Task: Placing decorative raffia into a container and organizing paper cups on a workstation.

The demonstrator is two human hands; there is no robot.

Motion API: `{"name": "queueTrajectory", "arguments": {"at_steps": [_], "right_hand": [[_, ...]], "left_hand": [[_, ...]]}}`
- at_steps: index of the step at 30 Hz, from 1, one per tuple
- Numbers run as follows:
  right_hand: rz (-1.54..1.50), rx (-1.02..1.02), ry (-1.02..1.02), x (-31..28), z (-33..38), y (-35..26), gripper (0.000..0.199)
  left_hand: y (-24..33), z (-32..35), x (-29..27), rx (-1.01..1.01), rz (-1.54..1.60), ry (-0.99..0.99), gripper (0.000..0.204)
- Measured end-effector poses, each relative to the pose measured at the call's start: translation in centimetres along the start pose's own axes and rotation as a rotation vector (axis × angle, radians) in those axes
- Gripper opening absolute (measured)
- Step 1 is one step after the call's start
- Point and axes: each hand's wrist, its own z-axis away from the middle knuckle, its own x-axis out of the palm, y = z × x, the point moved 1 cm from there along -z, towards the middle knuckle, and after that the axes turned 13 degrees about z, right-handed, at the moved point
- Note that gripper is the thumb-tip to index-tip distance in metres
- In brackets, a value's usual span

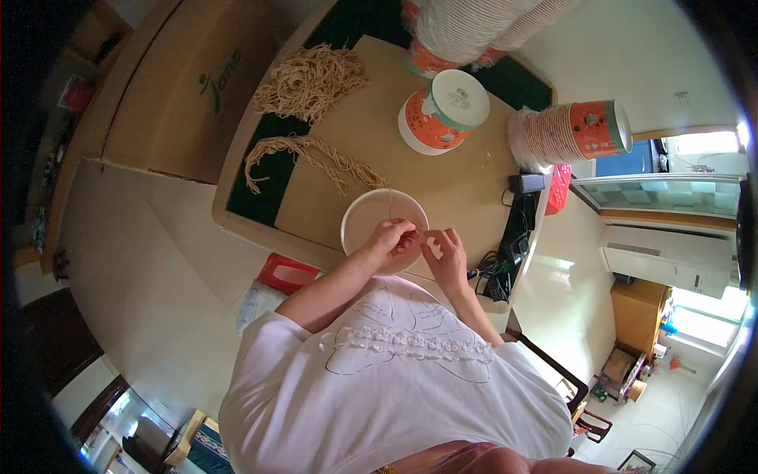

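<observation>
A white round paper tub (353,225) stands mouth up at the table's near edge, right in front of me. Over its mouth, my left hand (391,239) is closed, with its fingers curled in a pinch. A thin pale string (390,207) runs from these fingers toward the tub's far rim. Close to its right, my right hand (447,257) has thumb and forefinger brought together at the tub's right rim. Whatever lies between those fingertips is too small to make out. Beyond the tub lies a loose bundle of beige twine (339,164).
A tangled twine heap (312,81) lies at the far left. Printed orange-and-white tubs (434,118) stand mid-table; wrapped stacks (466,31) lie behind, another stack (580,130) at right. Black adapters and cables (517,237) line the right edge. A large cardboard box (189,95) stands left.
</observation>
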Motion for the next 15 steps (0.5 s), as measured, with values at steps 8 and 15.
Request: {"name": "queueTrajectory", "arguments": {"at_steps": [8,15], "right_hand": [[0.083,-0.135,0.022,0.3,-1.2,1.1,0.007],[-0.006,-0.129,-0.106,-0.2,-2.6,0.2,0.007]], "left_hand": [[0.1,-0.8,-0.7,0.195,-0.365,-0.005,0.009],[0.1,-0.5,-0.7,0.218,-0.412,-0.145,0.012]]}}
